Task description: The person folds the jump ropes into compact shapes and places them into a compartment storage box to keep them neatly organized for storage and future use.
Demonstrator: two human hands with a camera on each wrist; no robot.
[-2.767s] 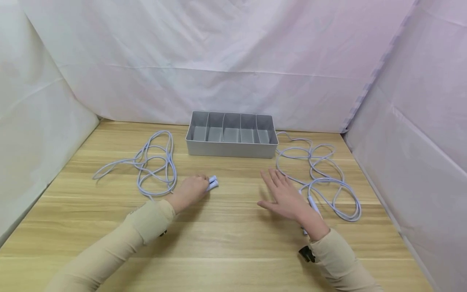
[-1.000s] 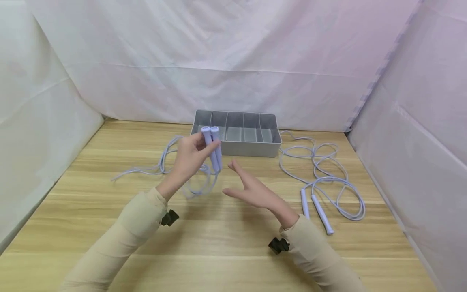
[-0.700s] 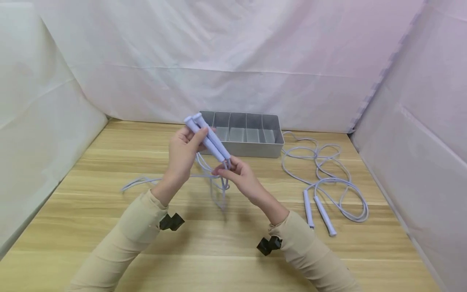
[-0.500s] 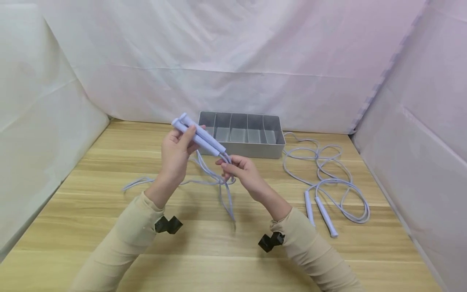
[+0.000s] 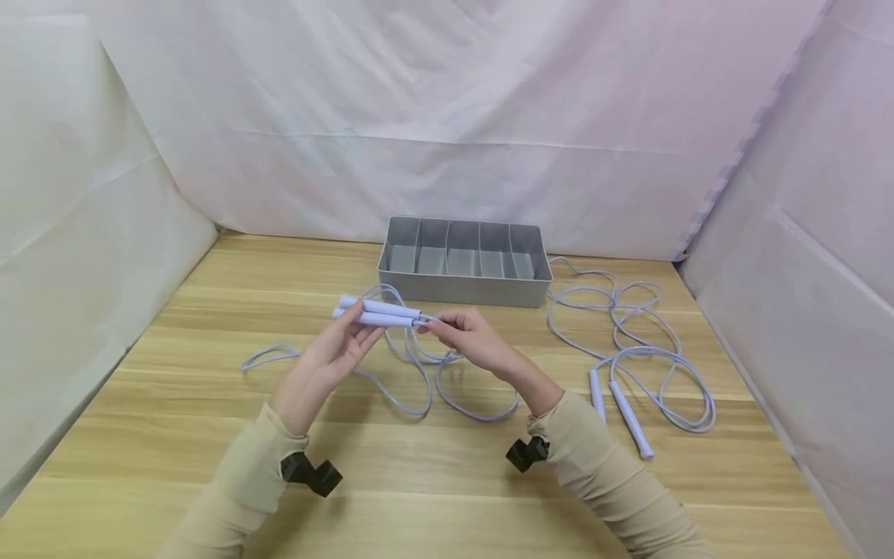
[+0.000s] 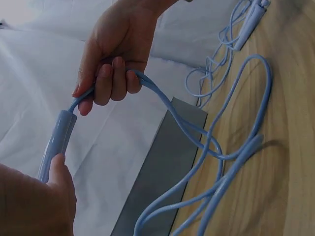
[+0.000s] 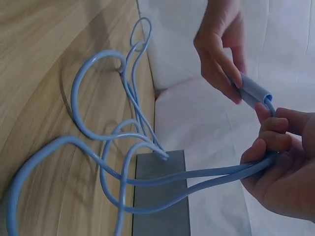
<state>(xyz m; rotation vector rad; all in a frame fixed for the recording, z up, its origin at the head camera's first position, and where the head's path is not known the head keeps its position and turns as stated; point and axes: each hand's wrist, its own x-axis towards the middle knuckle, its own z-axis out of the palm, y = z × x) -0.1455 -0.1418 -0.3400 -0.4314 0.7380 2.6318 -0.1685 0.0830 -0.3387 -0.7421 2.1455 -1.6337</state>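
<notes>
My left hand (image 5: 328,365) holds the two pale blue handles of a jump rope (image 5: 384,312) side by side, thumb over them, raised above the table and nearly level. Close by the cord ends of those handles, my right hand (image 5: 475,341) grips both cords; in the right wrist view its fingers curl round the cord (image 7: 206,182). The rest of that cord hangs in loops below the hands and spreads on the wooden table, one loop trailing to the left. A second jump rope (image 5: 632,419) lies at the right, its two handles toward the front and its cord loosely looped.
A grey box with several compartments (image 5: 464,291) stands at the back of the wooden table (image 5: 419,512), just behind the hands. Its compartments hold nothing. White cloth (image 5: 447,101) hangs behind the table and along both sides.
My left hand lifted the handles off the table and turned them nearly level. The right hand, earlier open, came over and took hold of the cords. The loops slid rightward.
</notes>
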